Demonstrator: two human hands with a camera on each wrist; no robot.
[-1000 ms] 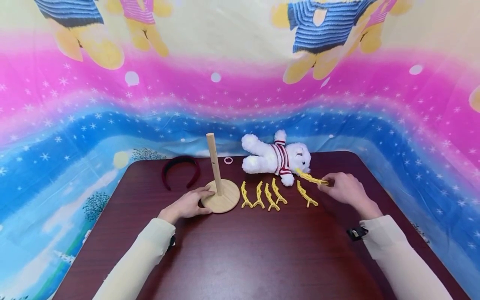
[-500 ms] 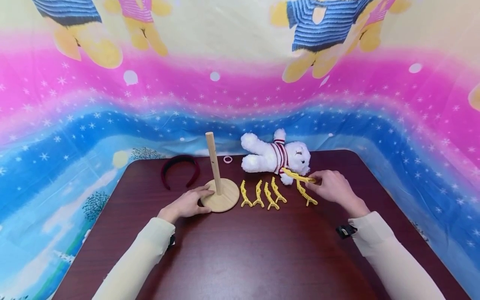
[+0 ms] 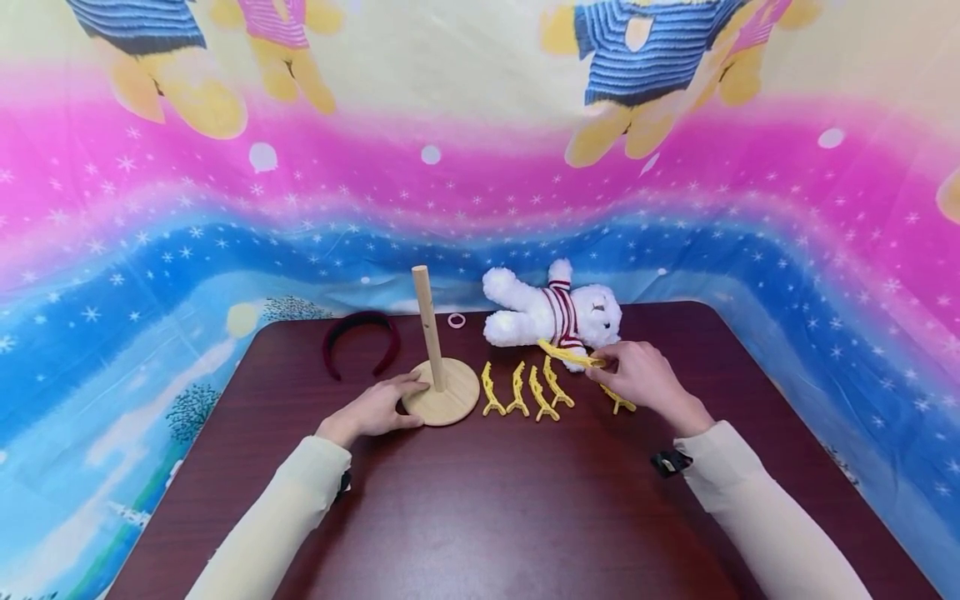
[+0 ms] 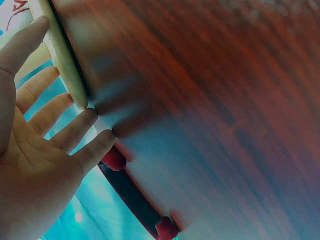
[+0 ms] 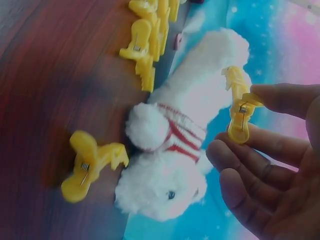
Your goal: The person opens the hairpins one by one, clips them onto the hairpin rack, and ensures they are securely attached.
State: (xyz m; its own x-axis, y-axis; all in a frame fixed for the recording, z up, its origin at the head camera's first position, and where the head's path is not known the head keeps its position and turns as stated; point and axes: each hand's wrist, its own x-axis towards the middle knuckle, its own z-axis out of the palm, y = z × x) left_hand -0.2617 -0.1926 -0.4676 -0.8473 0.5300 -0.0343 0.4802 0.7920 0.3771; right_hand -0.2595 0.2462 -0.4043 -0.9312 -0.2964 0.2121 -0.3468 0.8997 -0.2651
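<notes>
My left hand rests against the left side of the round base of a wooden stand, which has an upright post. In the left wrist view its fingers are spread and fairly straight, with the thumb at the base's edge. My right hand pinches a yellow alligator hair clip by its handle end, raised in front of the white teddy bear. Below that hand lies another yellow clip, partly hidden in the head view. Several more yellow clips lie in a row right of the stand.
A dark red headband lies at the back left of the brown table. Behind the post sits a small pale pink ring. A printed cloth backdrop stands along the table's back and sides.
My right hand has moved left with the yellow hair clip, from beside the bear's head to in front of its striped shirt. The left hand and stand have stayed put.
</notes>
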